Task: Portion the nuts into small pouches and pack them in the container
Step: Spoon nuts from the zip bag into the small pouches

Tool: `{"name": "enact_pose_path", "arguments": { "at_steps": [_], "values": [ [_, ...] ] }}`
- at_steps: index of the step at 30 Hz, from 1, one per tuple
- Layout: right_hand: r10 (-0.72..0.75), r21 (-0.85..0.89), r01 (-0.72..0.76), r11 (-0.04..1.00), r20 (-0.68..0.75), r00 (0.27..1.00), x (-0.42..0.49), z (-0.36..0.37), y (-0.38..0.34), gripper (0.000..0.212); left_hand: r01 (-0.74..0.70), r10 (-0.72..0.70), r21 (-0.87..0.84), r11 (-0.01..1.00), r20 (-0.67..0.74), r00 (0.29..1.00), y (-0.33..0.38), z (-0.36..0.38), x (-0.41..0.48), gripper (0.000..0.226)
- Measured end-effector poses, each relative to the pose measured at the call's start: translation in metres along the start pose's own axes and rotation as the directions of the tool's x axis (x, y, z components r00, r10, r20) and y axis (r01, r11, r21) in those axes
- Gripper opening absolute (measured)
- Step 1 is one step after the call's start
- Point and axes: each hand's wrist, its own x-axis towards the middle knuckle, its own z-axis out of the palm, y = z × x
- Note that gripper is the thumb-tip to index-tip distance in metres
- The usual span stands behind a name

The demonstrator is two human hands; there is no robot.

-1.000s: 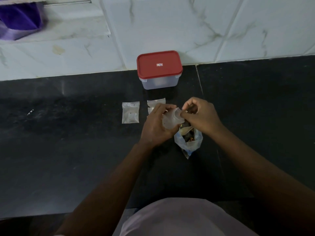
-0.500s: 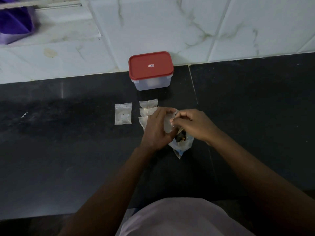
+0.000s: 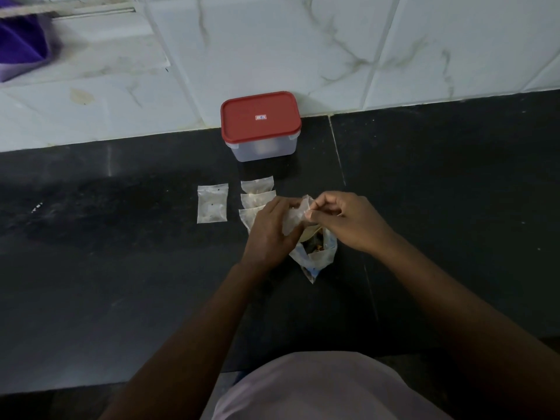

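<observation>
My left hand (image 3: 268, 227) grips a small clear pouch (image 3: 295, 216) just above the open bag of nuts (image 3: 316, 254) on the black counter. My right hand (image 3: 348, 219) pinches the pouch's top edge with thumb and forefinger. Three small pouches (image 3: 257, 200) lie in an overlapping column to the left of my hands, the nearest partly hidden by my left hand. A separate flat pouch (image 3: 212, 203) lies further left. The clear container with a red lid (image 3: 261, 125) stands closed against the tiled wall behind them.
The black counter (image 3: 121, 268) runs wide on both sides, with its front edge near my body. White marble-look tiles (image 3: 394, 40) form the back wall. A purple cloth (image 3: 21, 47) hangs at the top left.
My hands and the small pouch dropped lower, closer to the nut bag. My right hand's fingers shifted to pinch the pouch's top edge. More of the pouch column shows beside my left hand.
</observation>
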Motion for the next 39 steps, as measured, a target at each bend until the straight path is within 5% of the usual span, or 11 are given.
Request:
{"name": "enact_pose_path", "arguments": {
  "at_steps": [12, 16, 20, 24, 27, 31, 39],
  "values": [
    [-0.002, -0.083, 0.007, 0.997, 0.066, 0.998, 0.0, 0.002, -0.007, 0.015, 0.107, -0.106, 0.074, 0.991, -0.013, 0.994, -0.003, 0.001, 0.004, 0.057],
    [-0.013, -0.018, 0.01, 1.0, -0.156, 0.988, -0.001, 0.002, -0.002, 0.016, 0.206, -0.206, -0.137, 0.969, 0.014, 0.979, 0.004, -0.004, 0.007, 0.05],
    [0.228, 0.2, -0.155, 0.967, -0.422, 0.878, 0.002, -0.005, 0.021, 0.03, 0.283, -0.287, -0.282, 0.917, 0.028, 0.958, 0.009, -0.013, 0.002, 0.036],
    [0.493, 0.355, -0.377, 0.856, -0.337, 0.802, 0.01, 0.003, 0.051, 0.057, 0.393, -0.42, -0.39, 0.833, 0.017, 0.907, 0.004, -0.013, -0.005, 0.035],
    [0.585, 0.414, -0.465, 0.783, -0.234, 0.777, 0.015, 0.013, 0.063, 0.052, 0.433, -0.466, -0.391, 0.812, 0.011, 0.885, 0.002, -0.011, -0.009, 0.036],
    [0.452, 0.381, -0.354, 0.854, -0.207, 0.868, 0.015, 0.022, 0.062, 0.01, 0.458, -0.472, -0.307, 0.834, 0.033, 0.881, 0.005, -0.005, -0.011, 0.043],
    [-0.05, -0.021, 0.046, 0.999, -0.339, 0.939, -0.012, 0.024, 0.056, 0.02, 0.454, -0.487, -0.305, 0.837, -0.038, 0.872, 0.01, 0.003, -0.006, 0.05]
  ]
}}
